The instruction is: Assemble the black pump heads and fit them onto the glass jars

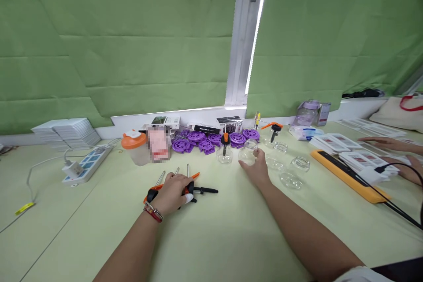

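My left hand (174, 190) is closed over a cluster of black-and-orange crank parts (198, 191) with metal rods, low on the table. Its fingers hide part of the cluster, and the thumb has a white wrap. My right hand (258, 169) has thumb and fingers around the side of a round clear glass jar (248, 153). Left of that jar, a glass jar (224, 157) stands with a black-and-orange mechanism (225, 142) in its mouth. Another such mechanism (275, 131) with an orange arm is behind to the right. More glass jars (291, 179) lie right of my hand.
Purple plastic discs (205, 141) and small boxes line the wall. An orange-lidded cup (135, 147), a power strip (87, 165) and white stacked pieces (66, 132) are left. Rightward are a yellow-orange power strip (350, 176), printed packs (340, 143) and another person's hands (385, 144).
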Tool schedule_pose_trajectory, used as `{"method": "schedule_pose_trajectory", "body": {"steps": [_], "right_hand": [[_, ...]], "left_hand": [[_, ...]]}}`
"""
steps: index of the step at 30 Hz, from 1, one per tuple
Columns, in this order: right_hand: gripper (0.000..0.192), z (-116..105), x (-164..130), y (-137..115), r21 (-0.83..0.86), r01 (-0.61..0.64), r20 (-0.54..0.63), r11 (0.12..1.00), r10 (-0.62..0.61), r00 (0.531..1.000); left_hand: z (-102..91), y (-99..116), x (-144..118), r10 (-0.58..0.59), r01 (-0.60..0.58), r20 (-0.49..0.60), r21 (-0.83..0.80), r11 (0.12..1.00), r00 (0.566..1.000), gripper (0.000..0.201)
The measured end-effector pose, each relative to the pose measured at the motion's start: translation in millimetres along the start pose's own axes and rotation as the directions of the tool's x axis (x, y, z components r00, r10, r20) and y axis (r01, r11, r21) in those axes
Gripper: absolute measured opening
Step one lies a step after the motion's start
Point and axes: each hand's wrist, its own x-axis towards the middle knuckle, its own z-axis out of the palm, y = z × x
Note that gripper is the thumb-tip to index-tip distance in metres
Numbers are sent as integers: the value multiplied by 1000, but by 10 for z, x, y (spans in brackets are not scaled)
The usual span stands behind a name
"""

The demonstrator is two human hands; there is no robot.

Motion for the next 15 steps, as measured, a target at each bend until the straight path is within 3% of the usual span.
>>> {"method": "schedule_pose_trajectory", "body": {"steps": [2, 4, 6, 10, 15], "right_hand": [[73, -21, -122, -67, -22, 217, 13, 976, -217, 976], [63, -46, -233, -110, -55, 412, 77, 910, -407, 910], [58, -67, -300, -126, -91, 532, 151, 842, -516, 843], [58, -83, -304, -126, -163, 622, 210, 766, -589, 780], [60, -90, -349, -218, -170, 670, 261, 723, -623, 738]], "left_hand": [[38, -10, 9, -9, 8, -42, -26, 1000, 999, 35], [81, -39, 25, -30, 20, -106, -101, 995, 994, 40], [119, -72, 46, -74, 30, -188, -223, 974, 979, 42], [154, -90, 81, -184, 48, -303, -405, 913, 935, 41], [172, 9, 93, -203, 37, -278, -505, 862, 939, 38]]}}
